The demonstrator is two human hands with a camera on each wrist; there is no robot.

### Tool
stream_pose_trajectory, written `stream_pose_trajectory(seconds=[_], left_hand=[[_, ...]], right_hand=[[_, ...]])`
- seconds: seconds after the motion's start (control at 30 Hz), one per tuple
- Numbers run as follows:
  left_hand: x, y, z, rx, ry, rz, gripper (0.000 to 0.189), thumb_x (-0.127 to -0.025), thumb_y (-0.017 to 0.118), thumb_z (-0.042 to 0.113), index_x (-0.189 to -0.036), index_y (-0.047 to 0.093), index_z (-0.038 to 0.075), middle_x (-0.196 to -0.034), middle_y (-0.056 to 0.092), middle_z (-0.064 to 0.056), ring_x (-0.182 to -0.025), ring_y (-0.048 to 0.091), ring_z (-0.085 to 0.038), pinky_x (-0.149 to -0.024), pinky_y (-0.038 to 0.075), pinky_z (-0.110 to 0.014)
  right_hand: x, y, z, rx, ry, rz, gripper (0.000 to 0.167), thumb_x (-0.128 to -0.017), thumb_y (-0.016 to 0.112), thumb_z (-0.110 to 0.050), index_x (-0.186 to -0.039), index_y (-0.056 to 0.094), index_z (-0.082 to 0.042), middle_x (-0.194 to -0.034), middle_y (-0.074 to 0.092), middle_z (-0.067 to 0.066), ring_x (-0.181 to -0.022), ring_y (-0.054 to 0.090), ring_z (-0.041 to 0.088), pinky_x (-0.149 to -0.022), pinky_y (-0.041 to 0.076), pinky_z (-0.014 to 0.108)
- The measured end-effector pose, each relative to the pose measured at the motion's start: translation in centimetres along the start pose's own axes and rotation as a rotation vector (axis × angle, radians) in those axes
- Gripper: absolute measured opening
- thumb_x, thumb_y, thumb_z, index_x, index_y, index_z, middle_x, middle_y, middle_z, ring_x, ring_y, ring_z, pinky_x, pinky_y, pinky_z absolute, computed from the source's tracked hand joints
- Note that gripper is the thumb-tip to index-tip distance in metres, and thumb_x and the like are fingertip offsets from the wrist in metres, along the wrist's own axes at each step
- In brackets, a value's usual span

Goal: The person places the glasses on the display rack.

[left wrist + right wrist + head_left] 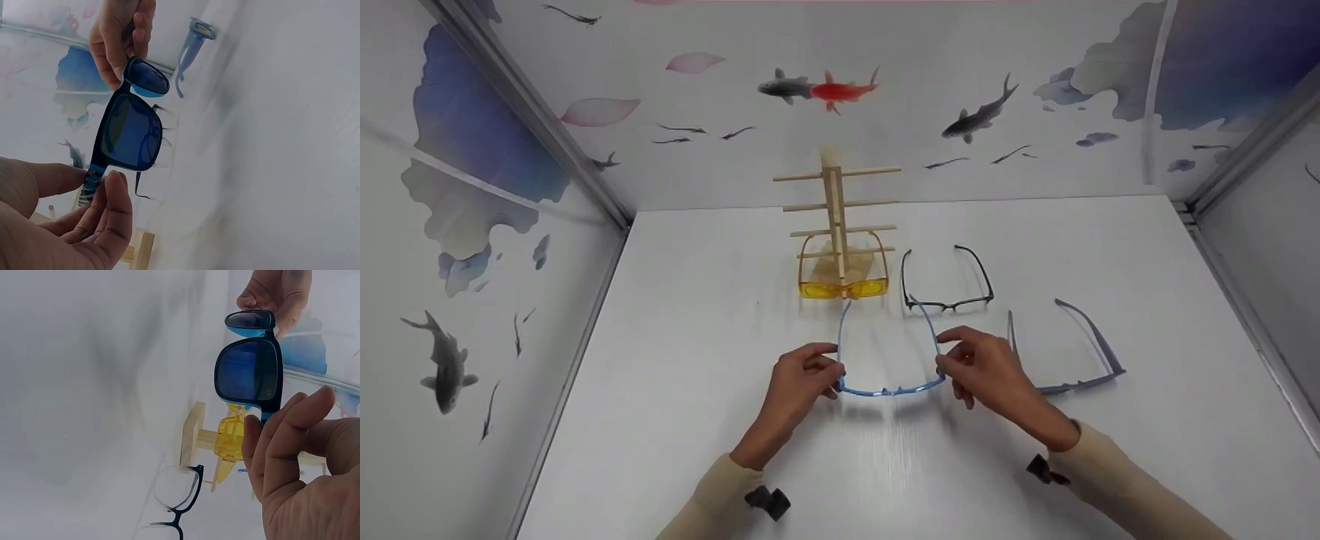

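Note:
Both hands hold a pair of blue and black sunglasses (pixel 885 391) above the white table, with the temples stretching away toward the back. My left hand (pixel 802 375) pinches the left temple near its hinge between thumb and fingers. On the other side, my right hand (pixel 979 367) grips the right temple near the front frame. Dark bluish lenses (pixel 132 132) show in both wrist views. Just beyond the sunglasses, yellow glasses (pixel 868 288) rest on the lower part of a wooden display stand (pixel 834 199).
Black-framed clear glasses (pixel 951 306) lie with temples unfolded to the right of the stand. Grey-blue glasses (pixel 1084 385) lie further right, partly behind my right hand. The stand has several crossbars. Patterned panels (pixel 900 150) enclose the table (pixel 697 285) at the back and sides.

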State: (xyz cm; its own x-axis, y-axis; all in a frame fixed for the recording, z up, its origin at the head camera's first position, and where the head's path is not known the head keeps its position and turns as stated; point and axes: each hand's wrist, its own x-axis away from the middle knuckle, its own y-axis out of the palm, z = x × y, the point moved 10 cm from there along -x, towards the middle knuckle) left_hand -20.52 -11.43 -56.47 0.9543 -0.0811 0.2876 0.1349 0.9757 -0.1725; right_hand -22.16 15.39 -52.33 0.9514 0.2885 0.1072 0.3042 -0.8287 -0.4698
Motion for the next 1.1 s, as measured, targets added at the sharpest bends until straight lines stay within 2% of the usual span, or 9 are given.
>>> stream_pose_trajectory(seconds=[0.13, 0.27, 0.33, 0.5, 0.7, 0.83, 1.1], left_hand=[[0.0, -0.7, 0.2, 0.000, -0.001, 0.017, 0.047, -0.102, 0.078, 0.013, -0.144, 0.065, -0.005, -0.114, 0.078, -0.023, -0.087, 0.077, -0.031, -0.080, 0.066, -0.030], [0.1, -1.3, 0.7, -0.001, 0.016, 0.032, 0.047, -0.102, 0.078, 0.014, -0.144, 0.066, -0.005, -0.114, 0.077, -0.024, -0.083, 0.075, -0.024, -0.081, 0.066, -0.030], [0.2, -1.7, 1.0, -0.002, 0.027, 0.039, 0.047, -0.102, 0.078, 0.014, -0.144, 0.066, -0.005, -0.114, 0.077, -0.024, -0.083, 0.075, -0.021, -0.081, 0.066, -0.030], [0.5, -2.5, 1.5, -0.014, 0.043, 0.054, 0.048, -0.103, 0.078, 0.014, -0.145, 0.065, -0.005, -0.110, 0.078, -0.018, -0.083, 0.075, -0.020, -0.082, 0.066, -0.031], [0.6, -3.1, 1.9, -0.008, 0.039, 0.068, 0.045, -0.103, 0.078, 0.014, -0.144, 0.067, -0.002, -0.110, 0.079, -0.016, -0.085, 0.075, -0.021, -0.084, 0.066, -0.031], [0.6, -3.5, 2.3, -0.007, 0.040, 0.082, 0.044, -0.103, 0.078, 0.013, -0.143, 0.068, -0.002, -0.107, 0.079, -0.012, -0.085, 0.076, -0.021, -0.084, 0.066, -0.032], [0.3, -4.4, 3.2, -0.010, 0.043, 0.108, 0.043, -0.103, 0.078, 0.013, -0.143, 0.069, -0.001, -0.106, 0.079, -0.009, -0.085, 0.076, -0.021, -0.085, 0.066, -0.031]], right_hand=[[-0.3, 0.1, -0.5, -0.009, -0.006, 0.003, 0.033, -0.102, 0.073, -0.002, -0.134, 0.070, 0.000, -0.084, 0.074, 0.012, -0.052, 0.062, 0.021, -0.046, 0.057, 0.034], [-0.6, 0.3, -0.9, -0.018, -0.012, 0.015, 0.033, -0.102, 0.074, -0.005, -0.134, 0.070, -0.001, -0.085, 0.074, 0.013, -0.054, 0.062, 0.021, -0.046, 0.056, 0.031], [-0.7, 0.3, -1.1, -0.016, -0.010, 0.026, 0.033, -0.102, 0.074, -0.006, -0.134, 0.071, -0.002, -0.085, 0.074, 0.010, -0.057, 0.064, 0.027, -0.047, 0.055, 0.029], [-1.1, 0.6, -1.3, -0.031, 0.008, 0.036, 0.034, -0.104, 0.074, -0.011, -0.136, 0.070, -0.004, -0.087, 0.075, 0.005, -0.070, 0.071, 0.036, -0.055, 0.057, 0.028], [-1.5, 0.7, -1.7, -0.102, -0.010, 0.022, 0.036, -0.104, 0.074, -0.007, -0.139, 0.069, -0.002, -0.094, 0.079, 0.011, -0.078, 0.077, 0.033, -0.067, 0.065, 0.029], [-1.8, 0.8, -1.8, -0.137, -0.006, 0.023, 0.036, -0.103, 0.074, -0.004, -0.139, 0.069, 0.000, -0.094, 0.079, 0.010, -0.082, 0.079, 0.038, -0.072, 0.067, 0.030], [-2.5, 0.7, -2.5, -0.164, 0.006, 0.021, 0.038, -0.102, 0.076, -0.006, -0.140, 0.069, 0.001, -0.101, 0.080, 0.010, -0.084, 0.079, 0.026, -0.080, 0.067, 0.029]])
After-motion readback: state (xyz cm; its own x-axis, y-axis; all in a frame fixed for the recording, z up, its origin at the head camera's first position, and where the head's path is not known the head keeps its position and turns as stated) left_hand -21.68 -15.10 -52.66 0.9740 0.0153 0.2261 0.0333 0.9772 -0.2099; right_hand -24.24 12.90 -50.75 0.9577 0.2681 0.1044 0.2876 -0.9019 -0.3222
